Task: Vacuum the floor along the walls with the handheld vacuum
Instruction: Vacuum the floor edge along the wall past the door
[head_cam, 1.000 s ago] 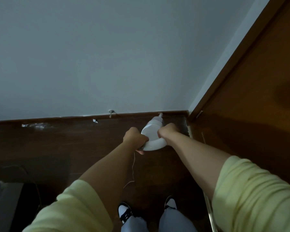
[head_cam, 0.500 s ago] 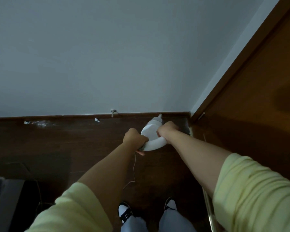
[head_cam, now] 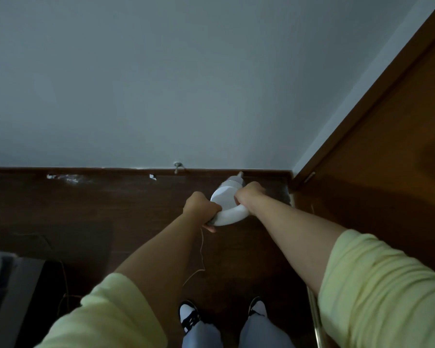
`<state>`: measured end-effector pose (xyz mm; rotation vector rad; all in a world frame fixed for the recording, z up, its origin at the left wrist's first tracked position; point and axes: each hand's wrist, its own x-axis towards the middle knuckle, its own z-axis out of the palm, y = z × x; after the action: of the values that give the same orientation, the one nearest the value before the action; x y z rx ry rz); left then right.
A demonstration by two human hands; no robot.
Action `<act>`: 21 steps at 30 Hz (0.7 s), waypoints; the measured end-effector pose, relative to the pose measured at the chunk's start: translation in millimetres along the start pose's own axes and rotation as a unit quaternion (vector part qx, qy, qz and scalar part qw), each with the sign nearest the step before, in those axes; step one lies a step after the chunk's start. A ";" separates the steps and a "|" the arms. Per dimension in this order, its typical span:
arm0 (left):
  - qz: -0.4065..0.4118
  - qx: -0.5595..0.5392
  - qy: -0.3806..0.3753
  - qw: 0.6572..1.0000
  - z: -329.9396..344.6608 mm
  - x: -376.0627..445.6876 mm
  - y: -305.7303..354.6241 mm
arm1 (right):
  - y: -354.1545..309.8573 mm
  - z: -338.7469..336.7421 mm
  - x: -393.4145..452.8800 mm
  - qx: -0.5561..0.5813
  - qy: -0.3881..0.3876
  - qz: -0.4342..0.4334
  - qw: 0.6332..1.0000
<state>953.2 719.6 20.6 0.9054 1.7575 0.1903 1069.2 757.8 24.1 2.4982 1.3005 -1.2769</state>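
Hands: our left hand (head_cam: 199, 205) and right hand (head_cam: 249, 194) both grip the white handheld vacuum (head_cam: 227, 204).
Nozzle: at the baseboard (head_cam: 111, 170).

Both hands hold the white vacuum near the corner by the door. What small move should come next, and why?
Probably slide the vacuum left along the wall. Its nozzle already points at the floor edge close to the corner, and both the left hand and the right hand grip it. White scraps lie further left by the wall, not yet reached.
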 end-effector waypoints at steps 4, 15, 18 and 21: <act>-0.003 -0.010 0.005 1.000 -5.1 -2.5 -5.4 | -4.6 5.6 -3.5 0.005 -0.001 0.005 1.000; -0.006 -0.004 0.014 1.000 -19.7 -9.8 -21.5 | -13.3 21.0 -19.1 0.023 0.001 -0.002 1.000; -0.010 -0.006 0.015 1.000 -26.7 -12.5 -29.4 | -18.3 28.7 -25.2 0.015 -0.004 -0.004 1.000; -0.010 -0.003 0.016 1.000 -35.9 -15.3 -41.4 | -23.7 39.7 -33.1 0.006 -0.011 -0.011 1.000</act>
<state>903.9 691.6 23.9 0.8844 1.7940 0.1969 1016.9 735.9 28.0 2.4789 1.3219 -1.3166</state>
